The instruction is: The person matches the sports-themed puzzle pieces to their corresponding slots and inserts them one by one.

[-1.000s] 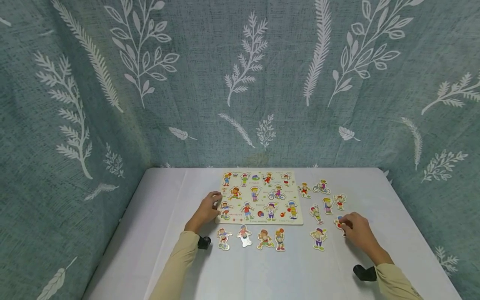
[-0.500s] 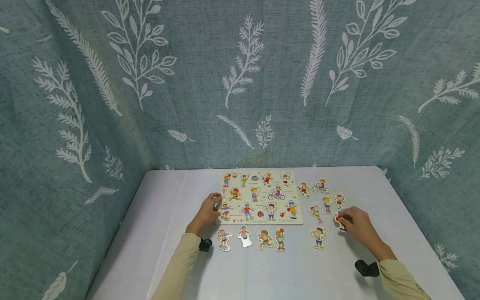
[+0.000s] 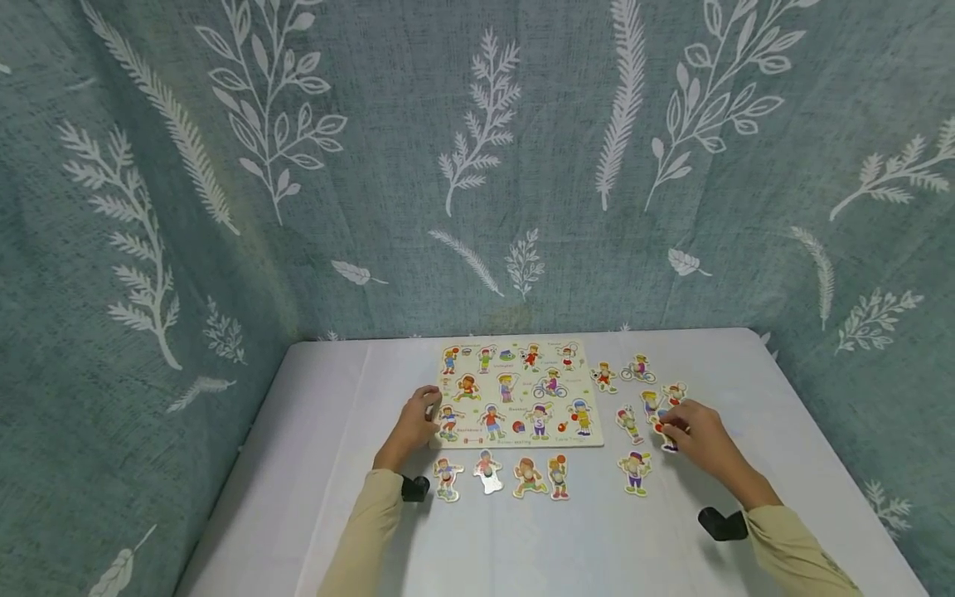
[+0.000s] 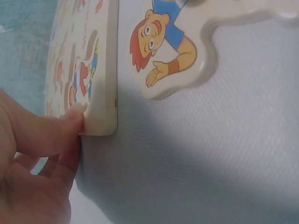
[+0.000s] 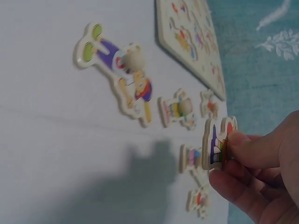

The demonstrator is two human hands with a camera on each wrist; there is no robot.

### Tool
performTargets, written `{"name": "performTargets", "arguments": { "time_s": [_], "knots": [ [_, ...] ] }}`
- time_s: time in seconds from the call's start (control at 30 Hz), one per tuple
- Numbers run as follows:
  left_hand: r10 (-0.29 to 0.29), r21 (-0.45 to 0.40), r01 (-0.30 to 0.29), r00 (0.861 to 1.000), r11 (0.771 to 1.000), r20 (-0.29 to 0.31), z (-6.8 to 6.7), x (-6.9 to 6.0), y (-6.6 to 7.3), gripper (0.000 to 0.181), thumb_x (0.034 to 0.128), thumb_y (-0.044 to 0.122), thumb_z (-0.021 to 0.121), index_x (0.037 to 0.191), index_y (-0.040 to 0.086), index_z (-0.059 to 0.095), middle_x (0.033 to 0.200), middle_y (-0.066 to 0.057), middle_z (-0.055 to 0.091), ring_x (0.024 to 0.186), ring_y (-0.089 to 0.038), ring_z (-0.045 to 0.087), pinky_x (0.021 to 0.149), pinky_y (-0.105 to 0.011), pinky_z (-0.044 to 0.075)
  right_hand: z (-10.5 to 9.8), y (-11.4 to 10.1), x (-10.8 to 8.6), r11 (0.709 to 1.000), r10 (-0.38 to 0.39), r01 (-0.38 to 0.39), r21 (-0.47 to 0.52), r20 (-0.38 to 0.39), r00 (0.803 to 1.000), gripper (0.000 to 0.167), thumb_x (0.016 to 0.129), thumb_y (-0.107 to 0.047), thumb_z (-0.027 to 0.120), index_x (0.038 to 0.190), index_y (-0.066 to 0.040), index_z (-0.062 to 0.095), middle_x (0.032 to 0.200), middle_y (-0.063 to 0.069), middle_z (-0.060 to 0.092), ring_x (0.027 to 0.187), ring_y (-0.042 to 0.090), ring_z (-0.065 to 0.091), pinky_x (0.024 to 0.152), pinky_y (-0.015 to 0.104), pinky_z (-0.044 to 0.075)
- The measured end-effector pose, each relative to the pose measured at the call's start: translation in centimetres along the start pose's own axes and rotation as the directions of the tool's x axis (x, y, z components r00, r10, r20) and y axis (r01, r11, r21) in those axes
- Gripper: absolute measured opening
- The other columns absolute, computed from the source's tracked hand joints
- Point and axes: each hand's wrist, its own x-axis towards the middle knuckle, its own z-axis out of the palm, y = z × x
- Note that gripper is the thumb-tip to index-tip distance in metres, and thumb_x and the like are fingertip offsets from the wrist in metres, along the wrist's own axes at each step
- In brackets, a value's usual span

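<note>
A wooden puzzle board (image 3: pixel 477 424) with printed sports figures lies at the middle of the table. My left hand (image 3: pixel 414 423) pinches its left edge near the front corner; the thumb (image 4: pixel 70 122) lies on the board's face in the left wrist view. My right hand (image 3: pixel 700 431) pinches a puzzle piece (image 5: pixel 217 148) between thumb and fingers, held up off the table in the right wrist view. Close by lie a baseball-player piece (image 3: pixel 635 474), a piece holding a stick (image 3: pixel 628 424) and a racket-player piece (image 3: pixel 675 394).
Along the board's front lie a skateboarder piece (image 3: pixel 447 481), a shiny-bottomed piece (image 3: pixel 487 473), a runner piece (image 3: pixel 529 478) and a basketball-player piece (image 3: pixel 558 478). A cyclist piece (image 3: pixel 639 370) and a footballer piece (image 3: pixel 603 378) lie right of the board. A patterned curtain (image 3: pixel 388 166) hangs behind.
My right hand has lifted the puzzle piece and moved slightly left and away from me with it. My left hand stays at the board's edge.
</note>
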Motion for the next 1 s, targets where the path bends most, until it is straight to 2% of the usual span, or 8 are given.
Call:
{"name": "performTargets", "arguments": {
  "time_s": [0.27,0.3,0.5,0.53,0.63,0.7,0.9,1.0],
  "knots": [
    [-0.011,-0.021,0.011,1.000,1.000,-0.001,0.0,0.0,-0.2,0.065,0.0731,-0.019,0.059,0.136,-0.009,0.043,0.146,-0.019,0.034,0.111,-0.036,0.054,0.084,-0.040,0.049,0.0,-1.2,1.0,0.999,-0.034,0.034,-0.003,0.007,0.999,0.007,0.079,0.003,0.069,0.086,0.002,0.070,0.079,0.004,0.058,0.069,0.014,0.052,0.057,0.029,0.046],
    [-0.003,-0.026,0.003,1.000,1.000,-0.002,0.1,0.0,-0.3,0.065,0.0729,-0.020,0.058,0.136,-0.010,0.043,0.146,-0.019,0.034,0.112,-0.037,0.053,0.084,-0.041,0.049,0.0,-1.3,1.2,0.999,-0.037,0.037,-0.003,0.009,0.999,0.007,0.080,0.003,0.069,0.086,0.002,0.070,0.079,0.004,0.059,0.069,0.014,0.052,0.061,0.031,0.048],
    [0.075,-0.025,-0.075,0.997,0.997,-0.019,0.0,0.1,-0.5,0.065,0.0697,-0.020,0.057,0.133,-0.013,0.044,0.142,-0.021,0.037,0.110,-0.039,0.053,0.082,-0.037,0.050,0.1,-2.2,2.0,0.998,-0.063,0.063,0.004,0.031,0.998,0.006,0.081,0.002,0.068,0.086,0.001,0.071,0.078,0.004,0.058,0.069,0.014,0.052,0.061,0.031,0.048],
    [0.074,-0.024,-0.074,0.997,0.997,-0.020,0.0,0.1,-0.5,0.065,0.0698,-0.020,0.057,0.133,-0.013,0.045,0.142,-0.020,0.038,0.111,-0.039,0.053,0.083,-0.037,0.050,0.2,-2.2,2.2,0.998,-0.066,0.066,0.004,0.033,0.997,0.005,0.082,0.001,0.068,0.087,0.002,0.071,0.079,0.004,0.058,0.069,0.014,0.052,0.057,0.029,0.046],
    [0.072,-0.011,-0.072,0.997,0.997,-0.021,-0.1,0.1,-0.4,0.065,0.0697,-0.019,0.058,0.133,-0.012,0.045,0.142,-0.021,0.037,0.111,-0.038,0.052,0.085,-0.038,0.049,0.4,-2.5,2.5,0.996,-0.085,0.085,0.004,0.029,0.996,0.005,0.082,0.000,0.068,0.086,0.002,0.071,0.080,0.004,0.059,0.070,0.015,0.053,0.058,0.029,0.045],
    [0.041,-0.020,-0.041,0.999,0.999,-0.015,-0.1,0.1,-0.2,0.064,0.0711,-0.020,0.057,0.134,-0.011,0.045,0.144,-0.021,0.036,0.113,-0.039,0.051,0.087,-0.042,0.048,0.6,-2.7,2.8,0.995,-0.100,0.100,0.006,0.023,0.995,0.005,0.082,0.000,0.069,0.085,0.002,0.071,0.079,0.004,0.059,0.070,0.015,0.053,0.059,0.030,0.045],
    [0.049,0.015,-0.048,0.999,0.999,-0.020,0.0,-0.1,0.0,0.064,0.0720,-0.021,0.057,0.134,-0.011,0.045,0.143,-0.022,0.036,0.111,-0.037,0.051,0.079,-0.039,0.049,1.4,-3.2,3.3,0.992,-0.124,0.123,0.041,0.022,0.992,0.005,0.080,0.002,0.069,0.085,0.003,0.071,0.079,0.004,0.060,0.068,0.014,0.052,0.060,0.031,0.045],
    [0.042,0.012,-0.041,0.999,0.999,-0.025,0.1,-0.1,0.1,0.064,0.0717,-0.021,0.057,0.134,-0.010,0.045,0.144,-0.021,0.036,0.113,-0.036,0.051,0.081,-0.038,0.049,1.8,-3.5,3.6,0.992,-0.121,0.120,0.051,0.031,0.992,0.005,0.081,0.003,0.068,0.085,0.002,0.071,0.079,0.004,0.060,0.068,0.013,0.051,0.058,0.030,0.045]
  ]
}}
